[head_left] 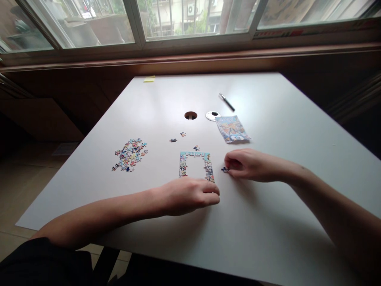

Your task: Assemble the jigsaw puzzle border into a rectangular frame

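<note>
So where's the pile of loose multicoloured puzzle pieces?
In the head view, the pile sits on the white table, left of the rectangular multicoloured puzzle border.

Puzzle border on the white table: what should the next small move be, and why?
Probably bring the dark piece left to the puzzle border: the right hand has the piece close beside it, and the border's middle shows white table. The left hand hides the near side from view.

Window (195,24) daylight glares on the tabletop (264,119); corners dim, fine detail seemingly soft.
</note>
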{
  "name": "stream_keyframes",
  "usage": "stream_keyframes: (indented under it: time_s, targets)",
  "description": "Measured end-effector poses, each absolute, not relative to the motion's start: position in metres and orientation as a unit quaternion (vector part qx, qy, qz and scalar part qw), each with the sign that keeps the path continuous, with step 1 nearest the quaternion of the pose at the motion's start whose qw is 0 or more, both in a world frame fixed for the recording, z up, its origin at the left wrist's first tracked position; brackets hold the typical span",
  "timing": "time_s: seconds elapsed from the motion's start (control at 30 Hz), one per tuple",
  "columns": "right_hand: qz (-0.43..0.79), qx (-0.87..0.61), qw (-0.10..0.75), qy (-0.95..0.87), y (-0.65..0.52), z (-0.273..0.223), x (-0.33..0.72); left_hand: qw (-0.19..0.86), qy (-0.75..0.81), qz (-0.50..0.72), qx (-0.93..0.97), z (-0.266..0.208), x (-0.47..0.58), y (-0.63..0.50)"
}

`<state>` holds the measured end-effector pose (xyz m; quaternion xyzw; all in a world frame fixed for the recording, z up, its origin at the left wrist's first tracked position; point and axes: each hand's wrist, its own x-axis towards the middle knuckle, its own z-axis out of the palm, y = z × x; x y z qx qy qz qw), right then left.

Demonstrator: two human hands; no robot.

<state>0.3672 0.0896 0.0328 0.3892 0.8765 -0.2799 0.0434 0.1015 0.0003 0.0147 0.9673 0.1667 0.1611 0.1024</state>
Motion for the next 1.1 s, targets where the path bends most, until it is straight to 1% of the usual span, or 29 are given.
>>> stream_keyframes:
  time_s: [0.23, 0.47, 1.1]
  targets:
    - [-0.284, 0.387, 0.041, 0.876, 0.0903, 0.0318, 0.3685, 0.102, 0.181, 0.14, 0.968, 0.0141, 0.1016, 0.0004]
    - [-0.277, 0.387, 0.048, 0.878, 0.0888, 0.0355, 0.3648, 0.086, 0.185, 0.159, 0.966, 0.0145, 0.1023, 0.0011]
    - [-0.284, 0.381, 0.043, 0.879, 0.086, 0.0414, 0.3627, 0.142, 0.188, 0.187, 0.954, 0.0168, 0.1013, 0.0016]
